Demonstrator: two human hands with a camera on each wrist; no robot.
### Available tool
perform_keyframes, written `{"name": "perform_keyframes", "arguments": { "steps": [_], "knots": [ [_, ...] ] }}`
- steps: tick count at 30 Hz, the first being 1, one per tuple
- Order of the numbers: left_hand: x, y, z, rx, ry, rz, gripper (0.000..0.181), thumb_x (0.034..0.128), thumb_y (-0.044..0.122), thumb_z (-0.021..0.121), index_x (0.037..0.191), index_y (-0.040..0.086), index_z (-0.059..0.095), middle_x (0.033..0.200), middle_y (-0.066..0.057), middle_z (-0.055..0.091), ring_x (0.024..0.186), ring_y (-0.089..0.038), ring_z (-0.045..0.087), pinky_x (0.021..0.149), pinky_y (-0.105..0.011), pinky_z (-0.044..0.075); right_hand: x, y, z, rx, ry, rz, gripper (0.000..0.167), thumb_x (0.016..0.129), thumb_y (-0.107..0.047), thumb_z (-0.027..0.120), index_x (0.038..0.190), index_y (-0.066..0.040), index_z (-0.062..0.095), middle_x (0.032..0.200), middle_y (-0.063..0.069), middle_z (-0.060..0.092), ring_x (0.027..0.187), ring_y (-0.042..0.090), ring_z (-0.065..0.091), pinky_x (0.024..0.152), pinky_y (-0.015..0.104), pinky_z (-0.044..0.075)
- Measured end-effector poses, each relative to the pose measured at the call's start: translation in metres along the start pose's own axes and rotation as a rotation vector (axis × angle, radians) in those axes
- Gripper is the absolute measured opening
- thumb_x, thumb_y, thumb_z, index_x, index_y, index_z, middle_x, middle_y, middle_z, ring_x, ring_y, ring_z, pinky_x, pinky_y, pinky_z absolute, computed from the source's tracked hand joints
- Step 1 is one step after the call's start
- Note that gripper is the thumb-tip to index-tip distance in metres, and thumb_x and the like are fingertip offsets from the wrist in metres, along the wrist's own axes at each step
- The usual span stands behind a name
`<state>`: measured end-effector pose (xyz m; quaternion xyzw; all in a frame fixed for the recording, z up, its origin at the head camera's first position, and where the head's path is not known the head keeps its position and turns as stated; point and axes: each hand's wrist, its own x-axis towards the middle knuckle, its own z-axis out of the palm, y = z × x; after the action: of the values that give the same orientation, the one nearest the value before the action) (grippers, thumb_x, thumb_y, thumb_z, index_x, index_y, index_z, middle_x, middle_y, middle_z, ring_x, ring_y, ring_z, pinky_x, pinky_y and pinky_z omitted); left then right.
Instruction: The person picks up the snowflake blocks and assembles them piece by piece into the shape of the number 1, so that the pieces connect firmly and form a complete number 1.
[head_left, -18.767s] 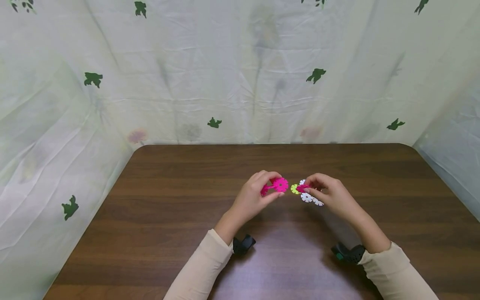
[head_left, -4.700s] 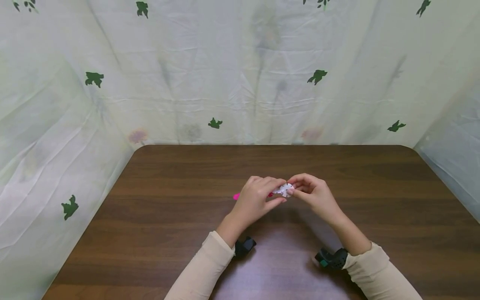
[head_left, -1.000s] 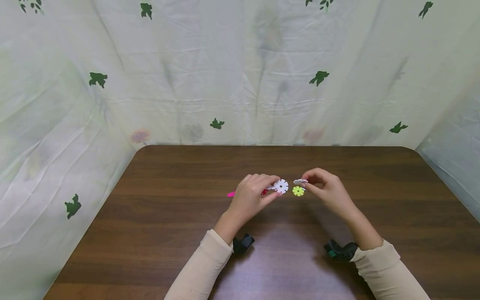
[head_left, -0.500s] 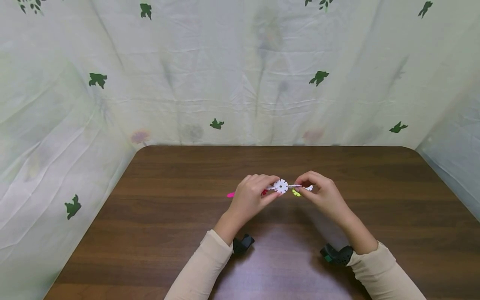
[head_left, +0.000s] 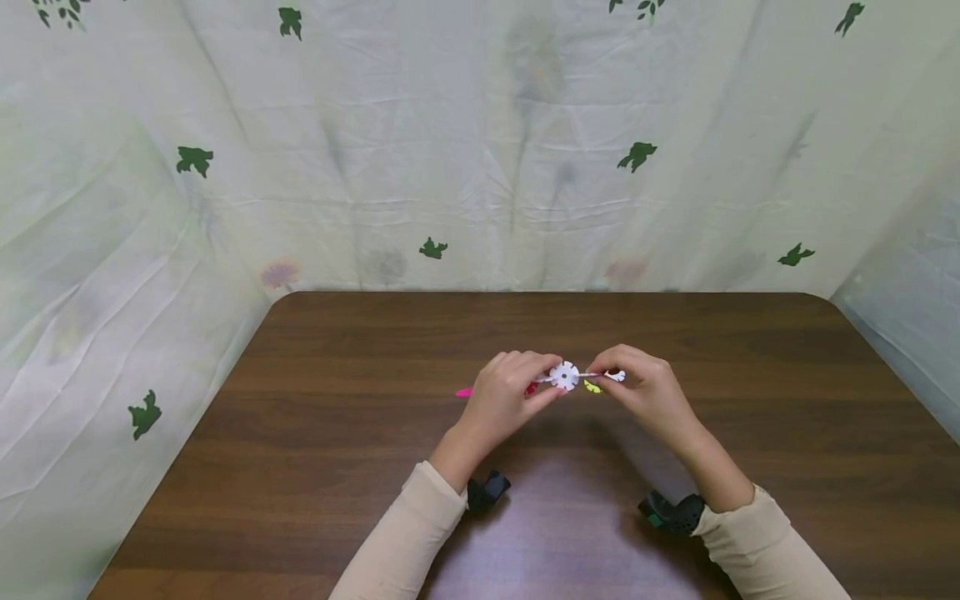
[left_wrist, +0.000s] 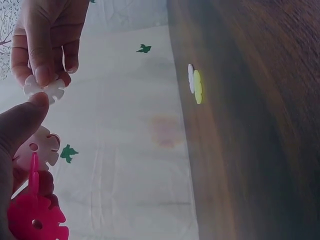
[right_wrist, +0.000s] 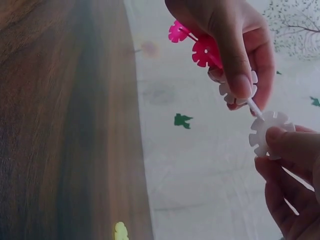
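Note:
My left hand (head_left: pixel 510 387) grips a chain of notched plastic discs in the head view. Its far end is a pink disc (head_left: pixel 463 392), and a white disc (head_left: pixel 564 375) ends it near the fingertips. Another white disc (right_wrist: pixel 270 132), seen face-on in the right wrist view, is pinched by my right hand (head_left: pixel 645 383) between thumb and fingers. Its edge meets the edge-on white disc at the chain's end; how deep the slots engage cannot be told. Pink discs (right_wrist: pixel 205 51) and part of the chain are partly covered by the left hand.
On the brown wooden table (head_left: pixel 375 433) lie a yellow disc (head_left: pixel 592 387) and a white disc (head_left: pixel 617 377) under the right hand. A pale curtain (head_left: pixel 480 167) with green bird shapes stands behind. Each wrist wears a black camera (head_left: pixel 487 490).
A second ago the right hand held its white disc apart, above the yellow one; it has moved left to the chain's end. Much earlier, only pink discs showed in the left hand.

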<state>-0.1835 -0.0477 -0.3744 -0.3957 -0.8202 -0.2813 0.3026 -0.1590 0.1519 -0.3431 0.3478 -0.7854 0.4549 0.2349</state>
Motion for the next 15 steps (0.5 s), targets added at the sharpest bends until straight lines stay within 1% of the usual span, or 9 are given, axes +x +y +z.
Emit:
{"name": "perform_keyframes", "arguments": {
  "steps": [5,9,15],
  "knots": [
    [0.0001,0.0013,0.0012,-0.003,0.004,0.008,0.031,0.0734,0.022,0.075,0.098,0.006,0.066,0.088,0.001,0.065,0.076,-0.009,0.056,0.065,-0.02,0.039,-0.0006,0.0007,0.0004,0.0,0.001,-0.03,0.025,0.062,0.021,0.069,0.077,0.002,0.064,0.076,0.012,0.062,0.069,0.02,0.057,0.056,0.016,0.045],
    [-0.0001,0.0018,0.0018,-0.01,-0.007,0.008,0.032,0.0735,0.022,0.075,0.099,0.006,0.066,0.088,0.001,0.065,0.076,-0.009,0.056,0.064,-0.02,0.039,-0.0009,0.001,0.0011,0.002,-0.007,-0.038,0.026,0.061,0.022,0.069,0.077,0.002,0.064,0.076,0.013,0.063,0.068,0.021,0.058,0.055,0.015,0.046],
    [-0.0006,0.0004,0.0024,-0.02,-0.021,0.005,0.033,0.0737,0.024,0.075,0.099,0.006,0.066,0.088,0.001,0.065,0.076,-0.008,0.056,0.064,-0.02,0.039,-0.0009,0.0011,0.0008,0.0,-0.014,-0.015,0.024,0.063,0.02,0.069,0.078,0.002,0.065,0.077,0.012,0.063,0.068,0.019,0.057,0.054,0.015,0.044]
  ]
}}
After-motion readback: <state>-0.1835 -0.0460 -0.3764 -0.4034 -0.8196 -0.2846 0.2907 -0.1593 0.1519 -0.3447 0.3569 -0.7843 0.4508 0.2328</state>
